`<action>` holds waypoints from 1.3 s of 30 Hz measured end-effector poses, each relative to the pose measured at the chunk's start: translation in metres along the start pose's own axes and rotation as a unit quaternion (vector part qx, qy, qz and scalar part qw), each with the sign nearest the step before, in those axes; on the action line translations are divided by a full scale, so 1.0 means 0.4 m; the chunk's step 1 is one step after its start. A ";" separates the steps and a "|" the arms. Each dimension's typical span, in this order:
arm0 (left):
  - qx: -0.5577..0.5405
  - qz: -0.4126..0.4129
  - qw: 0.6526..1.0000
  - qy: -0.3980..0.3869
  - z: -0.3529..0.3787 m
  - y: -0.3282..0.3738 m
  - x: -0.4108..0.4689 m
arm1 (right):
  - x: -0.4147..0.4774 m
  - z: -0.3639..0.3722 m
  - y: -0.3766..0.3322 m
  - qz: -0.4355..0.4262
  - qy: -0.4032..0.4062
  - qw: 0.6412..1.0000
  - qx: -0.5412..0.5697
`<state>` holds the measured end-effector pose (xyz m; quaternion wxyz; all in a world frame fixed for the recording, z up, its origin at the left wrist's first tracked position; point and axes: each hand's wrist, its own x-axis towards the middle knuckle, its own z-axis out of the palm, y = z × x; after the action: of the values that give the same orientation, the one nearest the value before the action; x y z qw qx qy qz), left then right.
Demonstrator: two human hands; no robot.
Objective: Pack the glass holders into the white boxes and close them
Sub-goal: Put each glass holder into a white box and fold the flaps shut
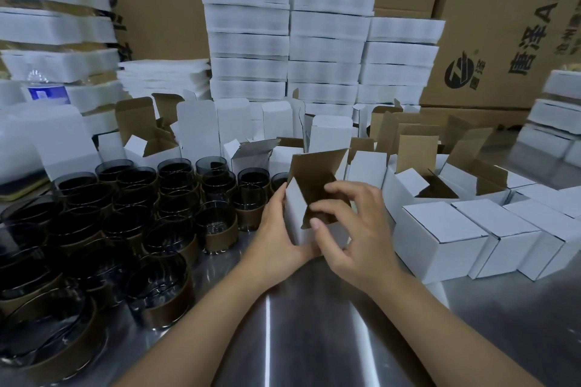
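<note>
The white box [300, 214] stands on the steel table [314, 324] right in front of me, its brown-lined lid flap raised. My left hand [278, 231] cups its left wall; my right hand [355, 229] has fingers curled at the open mouth, seemingly pressing a side flap. Dark glass holders [157, 214] crowd the left; closed boxes [440, 239] sit to the right, open ones [424, 166] behind.
</note>
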<state>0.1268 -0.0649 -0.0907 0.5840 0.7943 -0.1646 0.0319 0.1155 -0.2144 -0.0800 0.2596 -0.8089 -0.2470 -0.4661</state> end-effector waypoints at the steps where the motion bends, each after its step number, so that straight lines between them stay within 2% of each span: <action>1: -0.003 -0.008 1.000 -0.012 -0.001 0.000 0.000 | 0.001 -0.002 0.000 0.018 0.000 1.000 0.006; 9: -0.039 -0.077 0.993 -0.086 -0.016 0.001 0.015 | 0.002 -0.008 0.008 0.156 -0.020 0.982 0.103; 14: -0.063 -0.085 0.991 -0.087 -0.024 0.003 0.013 | 0.005 -0.003 0.012 0.207 -0.038 0.968 0.139; 17: -0.096 -0.068 0.990 -0.075 -0.020 0.006 0.008 | 0.004 -0.002 0.016 0.210 -0.034 0.967 0.141; 23: -0.119 0.009 0.993 0.006 -0.018 0.024 0.001 | 0.004 -0.001 0.017 0.203 -0.021 0.966 0.159; 29: -0.133 0.097 0.986 0.027 -0.022 0.035 -0.008 | 0.005 -0.005 0.017 0.211 -0.020 0.962 0.173; 39: -0.151 0.121 0.980 0.047 -0.015 0.056 -0.017 | 0.006 -0.007 0.019 0.230 -0.012 0.957 0.178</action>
<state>0.1144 -0.0636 -0.0699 0.6964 0.6686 -0.2343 0.1144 0.1196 -0.2214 -0.0783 0.4964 -0.7900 -0.1361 -0.3330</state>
